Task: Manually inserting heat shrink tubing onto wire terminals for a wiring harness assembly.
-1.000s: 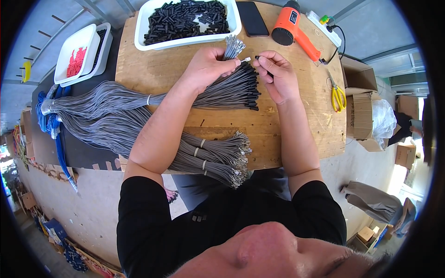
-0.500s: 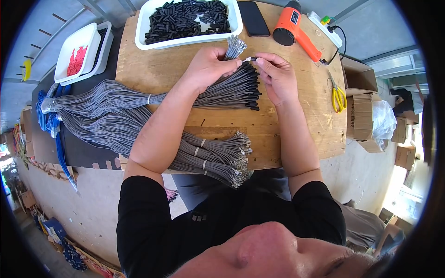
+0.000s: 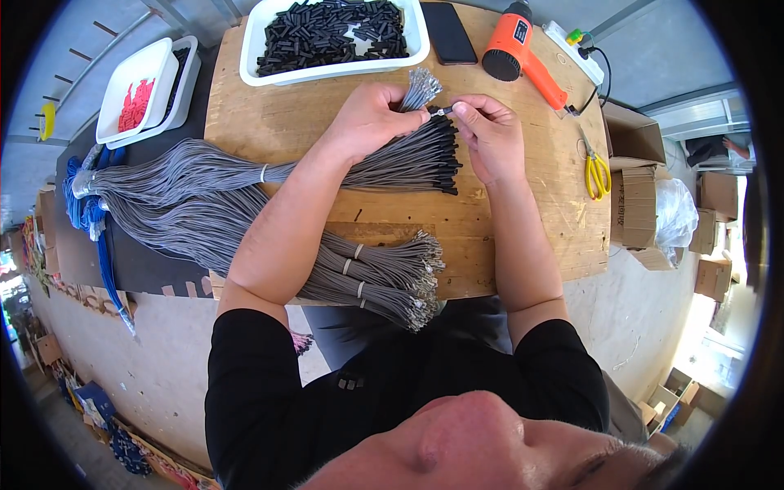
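My left hand [image 3: 371, 122] is closed around a tuft of grey cables whose bare metal terminals [image 3: 423, 86] stick up past the fingers. Between its thumb and finger one cable end points right. My right hand [image 3: 494, 139] pinches a short black sleeve [image 3: 446, 109] at that cable's metal tip. How far the sleeve covers the tip is too small to tell. Just below the hands lies a fan of grey cables [image 3: 392, 167] with black sleeves [image 3: 449, 155] on their ends. Nearer me, several tied cable bundles [image 3: 371, 273] show bare metal ends.
A white tray of black sleeves [image 3: 331, 73] stands at the back, beside a dark phone [image 3: 449, 33]. An orange heat gun [image 3: 523, 57], a white power strip [image 3: 576, 53] and yellow-handled scissors [image 3: 598, 171] lie right. White trays [image 3: 114, 98] with red pieces sit left. Cardboard boxes [image 3: 637, 204] stand beyond the table [image 3: 555, 229].
The pinched sleeve and cable tip have shifted slightly downward and sit closer together. The tuft of bare terminals has moved a little right. Both hands keep their grip.
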A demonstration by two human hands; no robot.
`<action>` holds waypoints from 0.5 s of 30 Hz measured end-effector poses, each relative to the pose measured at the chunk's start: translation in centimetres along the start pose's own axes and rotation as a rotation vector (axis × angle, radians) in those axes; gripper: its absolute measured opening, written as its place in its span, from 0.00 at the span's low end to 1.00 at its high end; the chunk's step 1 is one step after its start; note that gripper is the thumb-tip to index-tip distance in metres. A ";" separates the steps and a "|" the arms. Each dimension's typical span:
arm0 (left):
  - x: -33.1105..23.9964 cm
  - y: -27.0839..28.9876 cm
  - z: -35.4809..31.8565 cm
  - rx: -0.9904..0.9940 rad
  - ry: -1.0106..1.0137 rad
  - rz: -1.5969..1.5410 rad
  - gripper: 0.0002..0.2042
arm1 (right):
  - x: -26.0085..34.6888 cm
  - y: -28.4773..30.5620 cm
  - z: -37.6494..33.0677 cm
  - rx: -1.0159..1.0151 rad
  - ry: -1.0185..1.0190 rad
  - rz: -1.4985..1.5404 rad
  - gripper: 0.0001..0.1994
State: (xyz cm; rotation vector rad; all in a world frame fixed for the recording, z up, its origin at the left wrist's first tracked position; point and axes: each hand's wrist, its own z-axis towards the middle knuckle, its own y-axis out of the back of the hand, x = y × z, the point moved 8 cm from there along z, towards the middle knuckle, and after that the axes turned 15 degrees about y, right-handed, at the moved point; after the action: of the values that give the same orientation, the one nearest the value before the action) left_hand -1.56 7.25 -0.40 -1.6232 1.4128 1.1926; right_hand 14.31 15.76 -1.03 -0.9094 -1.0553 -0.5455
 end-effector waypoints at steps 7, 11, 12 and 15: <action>0.2 -0.3 0.2 0.051 0.000 -0.027 0.09 | -0.2 -0.1 -0.1 0.002 -0.018 -0.018 0.07; 0.6 -0.4 0.5 0.105 0.015 -0.090 0.08 | 0.0 0.3 0.1 -0.042 -0.036 -0.029 0.07; 0.6 -0.4 0.5 0.105 0.014 -0.090 0.08 | 0.0 0.4 0.1 -0.037 -0.040 -0.019 0.08; 0.8 -0.2 0.7 0.075 0.014 -0.072 0.08 | -0.1 0.0 0.0 -0.027 -0.161 0.155 0.10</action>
State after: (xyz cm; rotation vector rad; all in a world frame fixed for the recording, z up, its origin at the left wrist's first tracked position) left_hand -1.52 7.59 -1.42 -1.6196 1.3788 1.0771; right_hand 14.31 15.75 -1.10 -1.0630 -1.1134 -0.3627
